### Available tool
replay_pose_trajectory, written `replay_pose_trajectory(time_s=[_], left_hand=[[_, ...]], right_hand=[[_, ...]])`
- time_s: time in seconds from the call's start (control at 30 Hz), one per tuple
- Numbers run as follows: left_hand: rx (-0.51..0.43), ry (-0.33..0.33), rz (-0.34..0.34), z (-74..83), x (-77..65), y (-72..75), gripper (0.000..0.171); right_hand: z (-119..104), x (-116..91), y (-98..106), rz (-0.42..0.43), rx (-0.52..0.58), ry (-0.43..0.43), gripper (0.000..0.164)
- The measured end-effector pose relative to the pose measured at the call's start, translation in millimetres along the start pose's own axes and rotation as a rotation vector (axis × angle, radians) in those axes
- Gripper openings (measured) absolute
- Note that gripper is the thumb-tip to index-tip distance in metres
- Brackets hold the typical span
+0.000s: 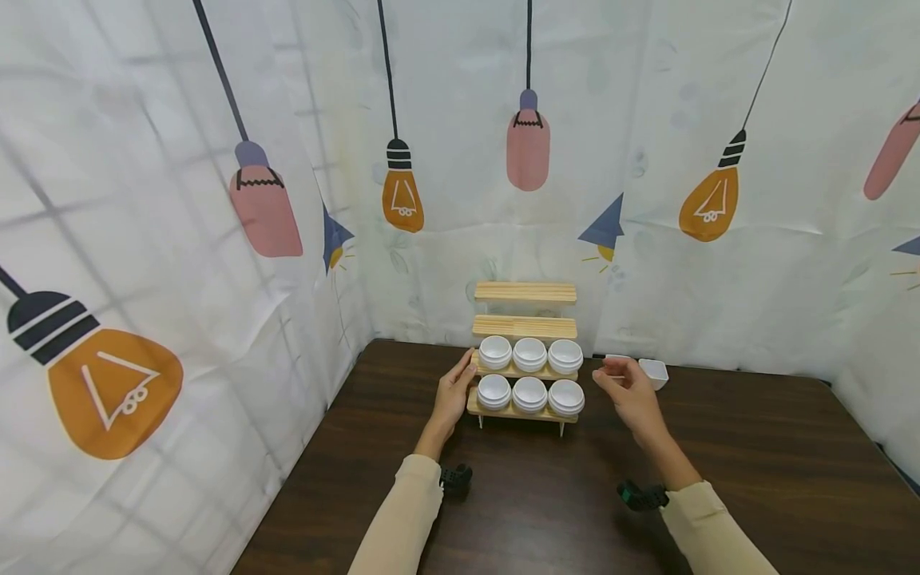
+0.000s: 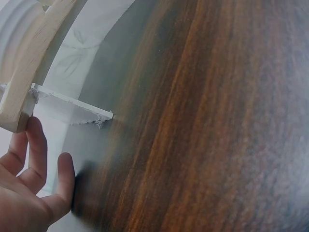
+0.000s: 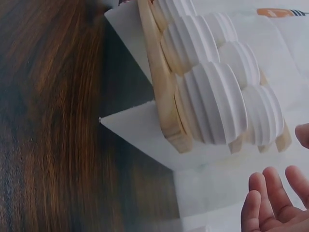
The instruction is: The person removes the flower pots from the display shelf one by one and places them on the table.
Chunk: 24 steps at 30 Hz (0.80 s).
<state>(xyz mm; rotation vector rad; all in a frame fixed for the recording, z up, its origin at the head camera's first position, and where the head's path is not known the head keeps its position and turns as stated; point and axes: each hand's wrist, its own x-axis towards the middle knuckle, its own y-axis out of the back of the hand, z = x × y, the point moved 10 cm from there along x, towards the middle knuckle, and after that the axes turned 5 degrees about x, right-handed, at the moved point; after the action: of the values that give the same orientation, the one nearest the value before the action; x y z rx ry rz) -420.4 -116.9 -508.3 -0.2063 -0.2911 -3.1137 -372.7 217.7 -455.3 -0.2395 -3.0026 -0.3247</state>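
Observation:
A tiered stand (image 1: 523,326) with light wooden shelves and pale side supports stands on the table. Its two lower shelves hold rows of three white ribbed round cups (image 1: 530,394), seen from the side in the right wrist view. With bent fingers, my left hand (image 1: 451,397) holds the left end of the second shelf from the bottom; the left wrist view shows fingertips against the shelf's end (image 2: 21,113). Just off the stand's right side, my right hand (image 1: 636,403) has loosely bent fingers (image 3: 273,188), with nothing seen in them.
A white square dish (image 1: 655,374) sits behind my right hand, with another white piece partly hidden beside it. The dark wooden table (image 1: 532,495) reaches a white curtain (image 1: 446,271) printed with lamps, close behind the stand. Both wrists wear dark bands.

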Motion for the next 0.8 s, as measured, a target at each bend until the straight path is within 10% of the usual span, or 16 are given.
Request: replay_pose_trajectory(time_s=[0.8], left_hand=[[0.002, 0.01, -0.04, 37.2, -17.5, 3.0, 0.049]], right_hand=[[-10, 14, -31, -0.073, -0.074, -0.008, 0.062]])
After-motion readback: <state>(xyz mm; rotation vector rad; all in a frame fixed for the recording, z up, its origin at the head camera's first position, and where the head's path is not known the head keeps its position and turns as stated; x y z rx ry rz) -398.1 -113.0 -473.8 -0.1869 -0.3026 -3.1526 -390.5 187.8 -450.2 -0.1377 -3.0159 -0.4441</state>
